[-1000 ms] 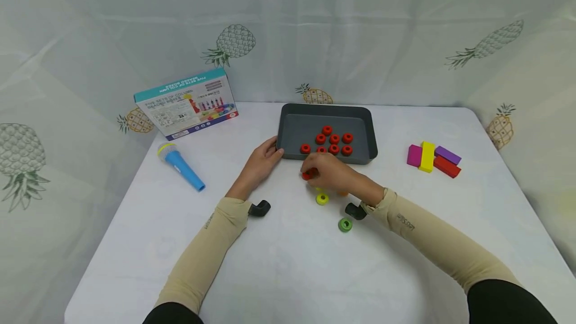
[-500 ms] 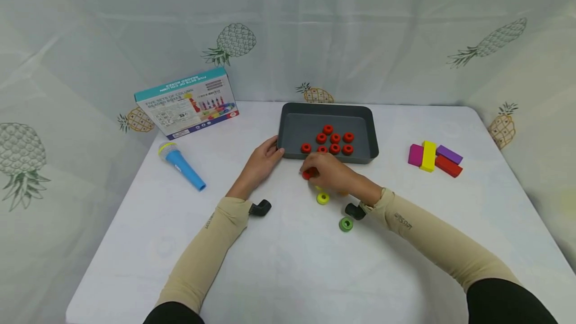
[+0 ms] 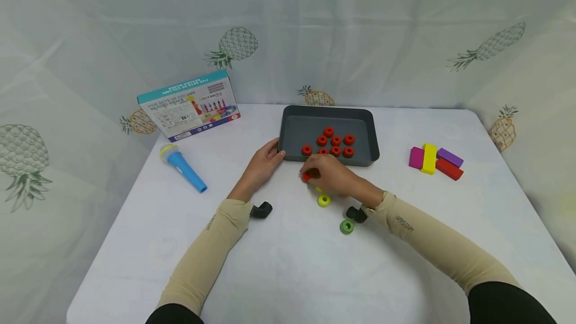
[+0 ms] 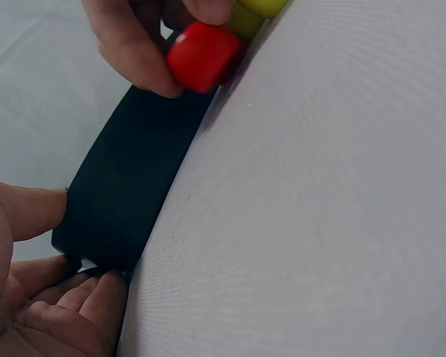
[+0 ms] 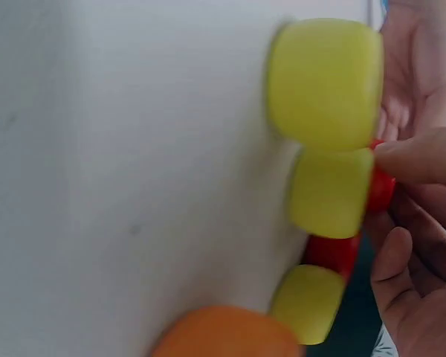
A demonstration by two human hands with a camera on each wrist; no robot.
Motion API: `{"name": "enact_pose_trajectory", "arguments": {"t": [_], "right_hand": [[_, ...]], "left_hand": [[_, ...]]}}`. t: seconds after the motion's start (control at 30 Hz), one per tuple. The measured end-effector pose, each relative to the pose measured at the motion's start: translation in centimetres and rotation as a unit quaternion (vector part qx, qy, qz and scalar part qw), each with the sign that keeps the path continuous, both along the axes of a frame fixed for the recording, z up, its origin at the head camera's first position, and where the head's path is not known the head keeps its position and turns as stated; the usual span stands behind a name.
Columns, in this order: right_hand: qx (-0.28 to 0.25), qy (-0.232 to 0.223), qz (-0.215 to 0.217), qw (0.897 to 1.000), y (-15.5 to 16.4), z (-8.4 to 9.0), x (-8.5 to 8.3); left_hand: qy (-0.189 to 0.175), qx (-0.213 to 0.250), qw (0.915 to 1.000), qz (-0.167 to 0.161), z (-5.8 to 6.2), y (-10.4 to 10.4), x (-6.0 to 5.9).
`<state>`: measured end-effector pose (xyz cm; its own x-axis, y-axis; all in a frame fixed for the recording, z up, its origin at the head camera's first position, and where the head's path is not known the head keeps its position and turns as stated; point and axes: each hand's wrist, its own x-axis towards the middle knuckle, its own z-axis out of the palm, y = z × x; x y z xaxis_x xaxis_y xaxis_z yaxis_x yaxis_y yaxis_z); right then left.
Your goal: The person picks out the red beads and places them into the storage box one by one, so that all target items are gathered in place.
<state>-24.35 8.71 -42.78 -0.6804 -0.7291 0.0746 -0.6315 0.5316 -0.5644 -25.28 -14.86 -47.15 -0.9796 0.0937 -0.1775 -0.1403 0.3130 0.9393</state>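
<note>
In the head view a dark grey tray (image 3: pixel 330 116) holds several red beads (image 3: pixel 335 140). My left hand (image 3: pixel 262 165) is at its near left corner; in the left wrist view the thumb (image 4: pixel 37 208) lies on one side of the tray's wall and curled fingers on the other. Just in front of the tray, my right hand (image 3: pixel 330 173) pinches a red bead (image 4: pixel 202 58) between thumb and fingers, low over the table. Yellow beads (image 5: pixel 327 82) and an orange bead (image 5: pixel 227 335) lie beside that hand, partly hidden by it in the head view.
Nearer me lies a green bead (image 3: pixel 347 226). A blue toy microphone (image 3: pixel 186 170) and a printed box (image 3: pixel 191 106) are at the left. Purple, yellow and red blocks (image 3: pixel 429 159) sit at the right of the white table (image 3: pixel 279 274).
</note>
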Motion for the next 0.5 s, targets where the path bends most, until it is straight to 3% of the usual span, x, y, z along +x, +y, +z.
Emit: {"name": "enact_pose_trajectory", "arguments": {"t": [0.5], "right_hand": [[-0.023,-0.007,0.0,1.0,0.0,1.7,-0.1]], "left_hand": [[0.004,-0.011,0.9999,0.001,0.0,0.0,0.1]]}}
